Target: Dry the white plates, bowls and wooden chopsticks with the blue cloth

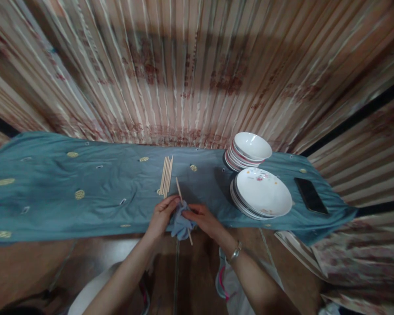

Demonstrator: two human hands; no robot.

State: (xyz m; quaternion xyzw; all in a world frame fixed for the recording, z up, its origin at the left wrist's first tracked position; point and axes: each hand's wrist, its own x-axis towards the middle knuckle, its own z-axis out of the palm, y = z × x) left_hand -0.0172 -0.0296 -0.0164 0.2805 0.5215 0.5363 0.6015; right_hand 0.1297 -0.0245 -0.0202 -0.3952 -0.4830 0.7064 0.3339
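A single wooden chopstick (179,188) slants through a crumpled blue-grey cloth (181,226) at the table's front edge. Its upper end sticks out above the cloth and its lower end pokes out below. My left hand (164,213) is closed at the cloth's left side, fingertips pinching near the chopstick. From the other side my right hand (202,217) grips the cloth around the chopstick, thumb on top. Just beyond my left hand, several chopsticks (166,175) lie side by side on the tablecloth.
A stack of white bowls (252,146) stands at the back right, with a stack of floral plates (264,192) before it. Farther right lies a black phone (311,195). The teal tablecloth (52,175) covers a narrow table; a pleated curtain (184,78) hangs behind.
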